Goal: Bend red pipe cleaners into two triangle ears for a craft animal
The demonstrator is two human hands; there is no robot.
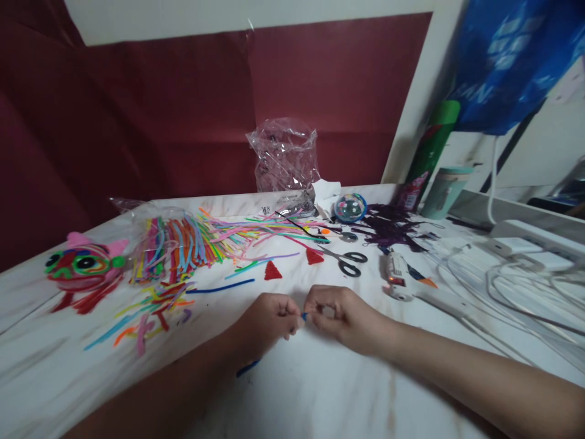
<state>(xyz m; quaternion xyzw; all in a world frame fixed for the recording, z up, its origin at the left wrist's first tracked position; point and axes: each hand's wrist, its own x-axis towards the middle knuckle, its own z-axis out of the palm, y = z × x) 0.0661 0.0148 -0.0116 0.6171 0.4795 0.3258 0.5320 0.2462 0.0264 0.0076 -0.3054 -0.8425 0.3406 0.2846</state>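
Note:
My left hand (pixel 269 323) and my right hand (pixel 340 317) meet over the white marbled table (pixel 347 396), thumbs and fingertips pinched together. A small bit of blue pipe cleaner (pixel 304 316) shows between the two pinches; most of it is hidden by my fingers. Beside my left forearm lies another short blue piece (pixel 248 368). Just beyond my hands are two red fuzzy triangles, a left one (pixel 273 270) and a right one (pixel 314 256). Black-handled scissors (pixel 348 263) rest beyond my right hand.
Left stands a colourful pipe-cleaner fish (pixel 85 265). A plastic bag of pipe cleaners (pixel 178 244) spills across the middle. On the right are a hot glue gun (pixel 397 274), tangled white cables (pixel 507 280), a power strip (pixel 539 241), a green cup (pixel 445 192) and dark purple strips (pixel 395 225).

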